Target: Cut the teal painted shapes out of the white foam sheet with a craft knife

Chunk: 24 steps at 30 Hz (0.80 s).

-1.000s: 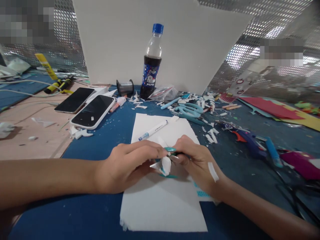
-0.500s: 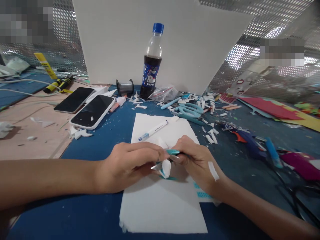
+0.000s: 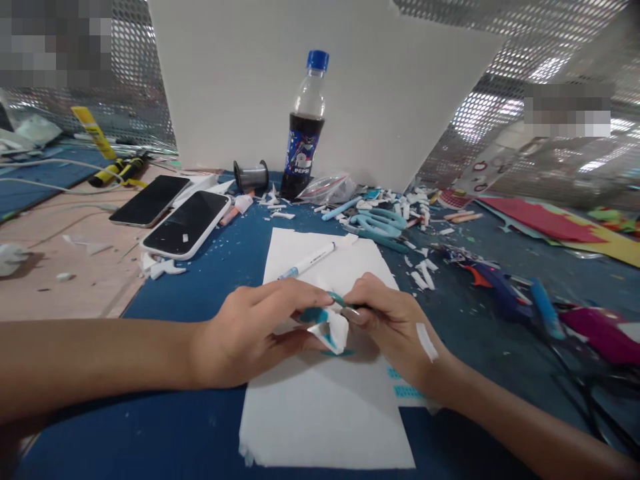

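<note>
I see the white sheet (image 3: 325, 417) on the worktop (image 3: 190, 433); above it, my left hand (image 3: 255, 327) holds a small white-and-teal piece (image 3: 341, 331) between thumb and fingers. Turned since half a second ago, it shows a broader, angular white face and more teal. My right hand (image 3: 393, 320) seems to pinch its far edge, partly hidden. Beyond lies a pen (image 3: 317, 255).

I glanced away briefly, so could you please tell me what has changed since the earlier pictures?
The left hand has spread its fingers, and the white-and-teal piece there has turned, showing more teal. The right hand, Pepsi bottle and pen stayed put.
</note>
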Each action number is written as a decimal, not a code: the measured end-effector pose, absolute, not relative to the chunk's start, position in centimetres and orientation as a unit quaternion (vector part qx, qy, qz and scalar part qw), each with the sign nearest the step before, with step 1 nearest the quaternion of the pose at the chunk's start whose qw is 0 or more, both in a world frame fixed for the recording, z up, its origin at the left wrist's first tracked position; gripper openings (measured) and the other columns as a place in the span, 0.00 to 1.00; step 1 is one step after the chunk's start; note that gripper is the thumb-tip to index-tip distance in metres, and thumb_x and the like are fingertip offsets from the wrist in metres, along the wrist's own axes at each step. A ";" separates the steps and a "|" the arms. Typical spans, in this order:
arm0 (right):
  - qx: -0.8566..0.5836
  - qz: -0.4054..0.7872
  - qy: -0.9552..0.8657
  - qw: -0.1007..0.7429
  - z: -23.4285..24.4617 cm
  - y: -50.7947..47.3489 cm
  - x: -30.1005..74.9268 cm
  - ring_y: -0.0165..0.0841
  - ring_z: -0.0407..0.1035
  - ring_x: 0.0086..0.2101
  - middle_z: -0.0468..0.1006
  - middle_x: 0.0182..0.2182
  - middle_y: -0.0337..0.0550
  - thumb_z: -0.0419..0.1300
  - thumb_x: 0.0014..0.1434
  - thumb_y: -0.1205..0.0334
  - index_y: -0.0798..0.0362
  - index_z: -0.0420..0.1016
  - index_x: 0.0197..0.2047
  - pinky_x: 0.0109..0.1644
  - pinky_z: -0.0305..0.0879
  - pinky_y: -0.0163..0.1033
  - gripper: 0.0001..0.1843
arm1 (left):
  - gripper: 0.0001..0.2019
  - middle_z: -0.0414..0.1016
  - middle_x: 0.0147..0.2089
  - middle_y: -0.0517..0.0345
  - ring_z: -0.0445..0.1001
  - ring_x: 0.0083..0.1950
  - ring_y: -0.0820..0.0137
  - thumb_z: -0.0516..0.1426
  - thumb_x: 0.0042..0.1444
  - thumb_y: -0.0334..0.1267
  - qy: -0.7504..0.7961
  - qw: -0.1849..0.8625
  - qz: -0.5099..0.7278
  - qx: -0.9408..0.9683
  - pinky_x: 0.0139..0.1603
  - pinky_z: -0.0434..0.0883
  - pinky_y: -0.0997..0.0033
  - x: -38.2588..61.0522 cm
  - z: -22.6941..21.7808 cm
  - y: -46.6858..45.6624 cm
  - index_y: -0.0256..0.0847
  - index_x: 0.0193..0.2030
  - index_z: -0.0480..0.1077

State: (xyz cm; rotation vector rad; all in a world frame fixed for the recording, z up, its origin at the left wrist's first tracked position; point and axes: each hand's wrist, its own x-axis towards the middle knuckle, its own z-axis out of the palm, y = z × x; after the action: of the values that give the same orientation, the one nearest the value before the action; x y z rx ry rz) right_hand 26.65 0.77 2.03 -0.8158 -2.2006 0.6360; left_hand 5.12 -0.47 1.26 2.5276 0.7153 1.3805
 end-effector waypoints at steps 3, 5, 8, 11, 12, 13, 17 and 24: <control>-0.320 0.246 -0.847 0.346 2.0 0.8 26.6 0.29 0.58 0.25 0.64 0.21 0.36 0.47 0.66 0.49 0.52 0.68 0.29 0.31 0.54 0.37 0.21 | 0.08 0.79 0.41 0.44 0.79 0.43 0.67 0.52 0.65 0.38 0.214 0.080 0.480 0.847 0.42 0.77 0.75 5.2 1.1 -0.2 0.35 0.44 0.66; -0.320 0.246 -0.847 0.346 1.9 0.7 26.7 0.29 0.57 0.25 0.64 0.21 0.36 0.47 0.66 0.48 0.52 0.67 0.28 0.31 0.54 0.37 0.21 | 0.07 0.79 0.41 0.45 0.79 0.44 0.68 0.52 0.65 0.38 0.213 0.085 0.476 0.849 0.42 0.77 0.75 5.1 1.0 -0.2 0.36 0.44 0.66; -0.322 0.251 -0.846 0.343 1.9 0.7 26.8 0.28 0.56 0.25 0.64 0.21 0.36 0.47 0.67 0.49 0.52 0.67 0.29 0.31 0.53 0.37 0.21 | 0.08 0.79 0.40 0.47 0.80 0.41 0.69 0.51 0.66 0.39 0.225 0.092 0.468 0.850 0.38 0.77 0.77 5.0 1.1 -0.3 0.37 0.44 0.65; -0.327 0.259 -0.839 0.350 1.8 0.8 26.9 0.28 0.57 0.25 0.64 0.21 0.36 0.49 0.67 0.51 0.52 0.67 0.29 0.31 0.54 0.37 0.19 | 0.08 0.79 0.40 0.47 0.80 0.41 0.69 0.51 0.66 0.39 0.230 0.114 0.478 0.840 0.37 0.77 0.78 4.9 1.4 -0.5 0.38 0.46 0.65; -0.328 0.259 -0.836 0.355 1.8 0.8 26.9 0.28 0.58 0.25 0.64 0.21 0.35 0.49 0.67 0.52 0.52 0.67 0.29 0.31 0.54 0.37 0.18 | 0.08 0.79 0.40 0.48 0.79 0.41 0.69 0.51 0.66 0.39 0.230 0.122 0.483 0.836 0.37 0.77 0.78 4.8 1.5 -0.5 0.38 0.46 0.65; -0.329 0.259 -0.835 0.358 1.9 0.9 26.9 0.28 0.58 0.25 0.64 0.21 0.35 0.50 0.66 0.52 0.52 0.67 0.29 0.32 0.54 0.37 0.18 | 0.07 0.79 0.40 0.48 0.79 0.41 0.69 0.51 0.65 0.39 0.229 0.129 0.487 0.833 0.37 0.78 0.78 4.9 1.5 -0.5 0.39 0.46 0.65; -0.331 0.255 -0.838 0.351 2.0 1.1 26.8 0.29 0.59 0.24 0.64 0.20 0.36 0.50 0.66 0.52 0.52 0.68 0.28 0.32 0.54 0.37 0.19 | 0.04 0.79 0.39 0.46 0.79 0.42 0.69 0.54 0.64 0.35 0.213 0.139 0.492 0.832 0.39 0.78 0.77 4.9 1.6 -0.3 0.39 0.43 0.65; -0.336 0.248 -0.840 0.347 2.0 0.9 26.9 0.28 0.58 0.24 0.64 0.20 0.36 0.49 0.66 0.51 0.53 0.68 0.28 0.32 0.54 0.37 0.19 | 0.03 0.78 0.39 0.47 0.78 0.42 0.69 0.55 0.62 0.31 0.204 0.164 0.499 0.826 0.40 0.77 0.78 5.0 1.2 -0.2 0.39 0.42 0.65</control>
State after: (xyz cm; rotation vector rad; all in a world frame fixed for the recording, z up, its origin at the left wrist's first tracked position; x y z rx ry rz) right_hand 26.91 0.90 1.99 -0.8707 -2.1796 0.6442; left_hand 4.95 -0.22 1.18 2.3544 0.5820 1.4219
